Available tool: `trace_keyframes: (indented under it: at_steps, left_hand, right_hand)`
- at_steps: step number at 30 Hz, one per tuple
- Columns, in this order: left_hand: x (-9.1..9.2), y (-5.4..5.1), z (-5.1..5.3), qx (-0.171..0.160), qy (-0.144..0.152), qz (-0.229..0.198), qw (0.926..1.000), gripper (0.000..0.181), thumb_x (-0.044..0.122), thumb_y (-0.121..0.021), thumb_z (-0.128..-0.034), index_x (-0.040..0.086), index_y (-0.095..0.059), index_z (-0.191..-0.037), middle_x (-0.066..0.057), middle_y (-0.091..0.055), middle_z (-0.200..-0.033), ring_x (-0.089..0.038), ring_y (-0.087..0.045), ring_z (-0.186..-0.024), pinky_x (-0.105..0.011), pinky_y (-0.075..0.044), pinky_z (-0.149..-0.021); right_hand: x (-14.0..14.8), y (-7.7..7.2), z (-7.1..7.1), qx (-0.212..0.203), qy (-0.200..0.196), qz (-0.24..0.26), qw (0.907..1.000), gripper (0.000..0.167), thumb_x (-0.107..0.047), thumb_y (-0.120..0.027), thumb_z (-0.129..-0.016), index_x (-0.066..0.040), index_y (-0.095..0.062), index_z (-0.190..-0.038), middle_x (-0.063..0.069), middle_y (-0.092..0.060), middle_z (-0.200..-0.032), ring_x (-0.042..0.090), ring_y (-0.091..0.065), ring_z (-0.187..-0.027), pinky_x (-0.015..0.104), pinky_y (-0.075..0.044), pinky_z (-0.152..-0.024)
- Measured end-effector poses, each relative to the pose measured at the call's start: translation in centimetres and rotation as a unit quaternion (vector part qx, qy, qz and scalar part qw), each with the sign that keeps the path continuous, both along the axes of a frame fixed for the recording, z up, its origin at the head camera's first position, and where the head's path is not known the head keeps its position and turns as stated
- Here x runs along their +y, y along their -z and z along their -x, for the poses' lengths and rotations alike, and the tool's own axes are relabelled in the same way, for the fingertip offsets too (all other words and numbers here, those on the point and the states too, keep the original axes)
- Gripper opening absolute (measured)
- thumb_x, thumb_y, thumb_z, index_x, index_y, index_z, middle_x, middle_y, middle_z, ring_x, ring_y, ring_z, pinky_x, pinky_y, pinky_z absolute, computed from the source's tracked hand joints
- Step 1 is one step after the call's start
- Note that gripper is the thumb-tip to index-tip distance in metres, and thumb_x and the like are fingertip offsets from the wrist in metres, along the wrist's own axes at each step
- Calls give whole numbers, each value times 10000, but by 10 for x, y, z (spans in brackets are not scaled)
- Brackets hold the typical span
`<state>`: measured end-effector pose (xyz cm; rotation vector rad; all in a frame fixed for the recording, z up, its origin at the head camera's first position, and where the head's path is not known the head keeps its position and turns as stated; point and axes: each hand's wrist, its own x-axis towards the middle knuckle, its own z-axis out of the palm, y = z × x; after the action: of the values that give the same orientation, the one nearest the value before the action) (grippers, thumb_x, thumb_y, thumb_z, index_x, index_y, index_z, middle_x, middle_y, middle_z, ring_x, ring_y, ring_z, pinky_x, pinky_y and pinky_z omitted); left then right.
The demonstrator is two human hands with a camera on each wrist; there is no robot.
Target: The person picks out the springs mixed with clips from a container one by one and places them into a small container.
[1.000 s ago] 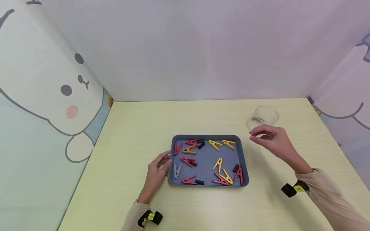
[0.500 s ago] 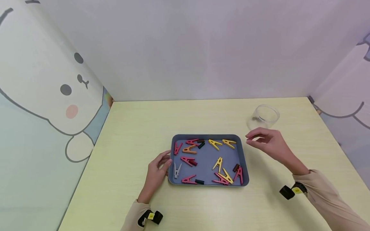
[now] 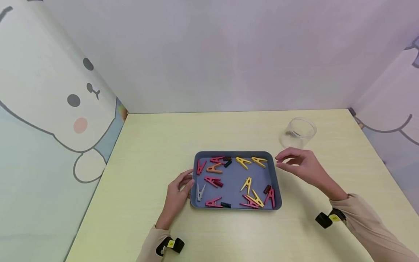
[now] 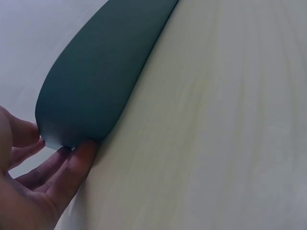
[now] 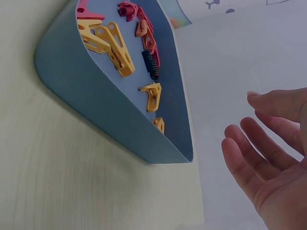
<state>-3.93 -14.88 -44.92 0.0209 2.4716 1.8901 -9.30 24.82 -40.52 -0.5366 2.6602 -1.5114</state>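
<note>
A blue-grey tray [image 3: 237,182] holds several clips, among them a grey clip [image 3: 200,193], an orange clip [image 3: 214,168], yellow clips [image 3: 243,162] and red clips [image 3: 213,202]. Small dark springs [image 3: 226,205] lie among them. My left hand [image 3: 176,198] grips the tray's left side; in the left wrist view its fingertips [image 4: 84,152] press the outer wall [image 4: 96,81]. Just off the tray's upper right side, my right hand [image 3: 302,165] hovers with thumb and fingers apart and nothing between them. It hangs beside the tray wall [image 5: 96,91] in the right wrist view [image 5: 273,158].
A clear round container [image 3: 302,133] stands behind my right hand, with a small dark thing inside that I cannot make out. The pale wooden table [image 3: 157,145] meets a plain wall [image 3: 229,58] at the back, and printed panels stand at both sides.
My right hand has moved left, closer to the tray's right edge. The left hand has stayed on the tray, and the clips lie as before.
</note>
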Motion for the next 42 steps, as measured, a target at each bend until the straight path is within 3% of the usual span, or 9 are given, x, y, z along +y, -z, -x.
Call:
trace_keyframes:
  at_steps: [11, 17, 23, 32, 38, 42]
  left_hand:
    - [0, -3, 1, -6, 14, 25, 10000, 349, 29, -591, -921, -3, -572, -1268, -241, -612, -1106, -312, -621, -993, -295, -535, -670]
    - [0, -4, 1, -73, 26, 10, 10000, 353, 38, -588, -925, 1, -567, -1276, -243, -607, -1115, -308, -617, -998, -349, -544, -634]
    - [0, -1, 1, 24, 22, 17, 10000, 351, 33, -591, -922, -3, -571, -1270, -243, -612, -1107, -306, -622, -993, -304, -537, -662]
    - [1, -3, -1, -36, -2, 48, 10000, 350, 43, -588, -927, 4, -570, -1274, -236, -611, -1112, -300, -621, -1004, -293, -532, -707]
    - [1, -2, -1, -8, -24, 51, 10000, 348, 42, -587, -927, 4, -571, -1273, -229, -615, -1108, -301, -622, -1003, -226, -506, -724]
    - [0, -1, -1, 14, 5, 36, 10000, 350, 39, -588, -926, -1, -569, -1273, -236, -614, -1107, -308, -621, -1003, -245, -516, -702]
  right_hand:
    - [-2, 13, -3, 55, -222, 47, 9997, 181, -15, -737, -800, -61, -688, -968, 49, -668, -929, 134, -638, -795, 235, -522, -695]
    - [-4, 15, -6, -30, -381, 65, 9992, 156, -65, -736, -817, -55, -686, -964, 32, -667, -923, 138, -637, -798, 243, -523, -697]
    - [-9, 20, -8, 85, -459, -180, 9987, 194, -10, -738, -796, -112, -680, -950, 94, -665, -905, 138, -621, -793, 257, -523, -666]
    - [-12, 24, -14, 157, -677, -443, 9966, 160, -107, -759, -802, -146, -682, -937, -55, -651, -870, 96, -605, -783, 258, -513, -638]
    - [-16, 29, -18, 295, -718, -408, 9961, 171, -77, -777, -775, -125, -684, -910, -80, -641, -840, 81, -596, -748, 248, -499, -608]
    - [-20, 31, -20, 389, -755, -422, 9955, 173, -86, -787, -764, -125, -680, -895, -69, -642, -830, 73, -592, -737, 245, -491, -590]
